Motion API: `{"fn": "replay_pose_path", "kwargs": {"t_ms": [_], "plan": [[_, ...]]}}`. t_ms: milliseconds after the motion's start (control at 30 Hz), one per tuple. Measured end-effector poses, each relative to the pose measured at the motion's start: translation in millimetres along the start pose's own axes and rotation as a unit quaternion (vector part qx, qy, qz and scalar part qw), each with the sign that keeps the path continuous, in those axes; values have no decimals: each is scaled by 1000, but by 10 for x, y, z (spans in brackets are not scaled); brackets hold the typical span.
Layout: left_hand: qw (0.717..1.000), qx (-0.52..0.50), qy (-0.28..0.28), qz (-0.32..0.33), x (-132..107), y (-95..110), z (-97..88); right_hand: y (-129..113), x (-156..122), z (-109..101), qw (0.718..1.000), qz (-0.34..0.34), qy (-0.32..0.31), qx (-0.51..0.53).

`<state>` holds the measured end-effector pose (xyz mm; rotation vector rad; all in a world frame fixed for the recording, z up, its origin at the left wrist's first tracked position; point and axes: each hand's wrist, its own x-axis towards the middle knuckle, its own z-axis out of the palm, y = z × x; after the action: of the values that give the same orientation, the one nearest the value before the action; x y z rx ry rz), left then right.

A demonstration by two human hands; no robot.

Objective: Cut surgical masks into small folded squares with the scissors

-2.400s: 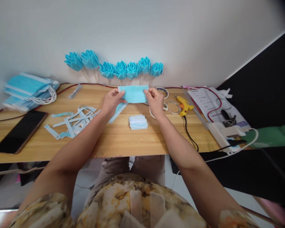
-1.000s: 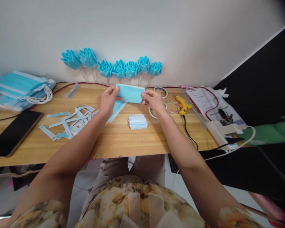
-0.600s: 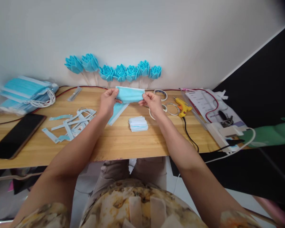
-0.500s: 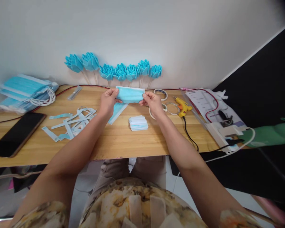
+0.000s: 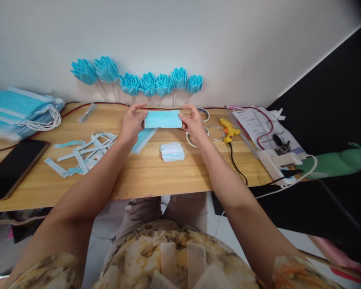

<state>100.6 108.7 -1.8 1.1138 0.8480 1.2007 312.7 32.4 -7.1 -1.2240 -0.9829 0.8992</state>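
Observation:
A light blue rectangle of mask fabric [image 5: 163, 119] is stretched between my two hands above the far middle of the wooden table [image 5: 144, 172]. My left hand [image 5: 132, 122] pinches its left end and my right hand [image 5: 191, 122] pinches its right end, fingers closed on it. Another blue fabric piece [image 5: 140, 139] lies on the table under my left hand. A small stack of folded white and blue pieces [image 5: 172, 151] sits just in front of my hands.
Several blue fabric flowers on sticks [image 5: 147, 82] lean on the wall. Cut mask strips [image 5: 81, 154], a phone [image 5: 13, 168] and a pile of masks [image 5: 21, 112] lie left. Tape rolls [image 5: 212, 132], a yellow glue gun [image 5: 228, 130] and a power strip [image 5: 278, 162] lie right.
The fabric piece, held upright and slightly bowed before, is now pulled flat and narrower between my hands. My hands have come a little closer together; the camera shifted slightly.

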Motion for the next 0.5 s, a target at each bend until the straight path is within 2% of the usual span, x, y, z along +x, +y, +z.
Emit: {"fn": "replay_pose_path", "kwargs": {"t_ms": [167,300,400,500], "plan": [[991,-101,-73,-50,22,-9,-16,-71,-33,-25,994,33,-50,86],[980,-143,-95,-100,10,40,-11,-135,-45,-57,989,52,-72,119],[976,-150,-120,-99,-35,95,14,-150,-38,-65,988,35,-71,132],[979,-135,-129,-86,-77,103,40,-117,-20,-45,993,21,-41,111]]}}
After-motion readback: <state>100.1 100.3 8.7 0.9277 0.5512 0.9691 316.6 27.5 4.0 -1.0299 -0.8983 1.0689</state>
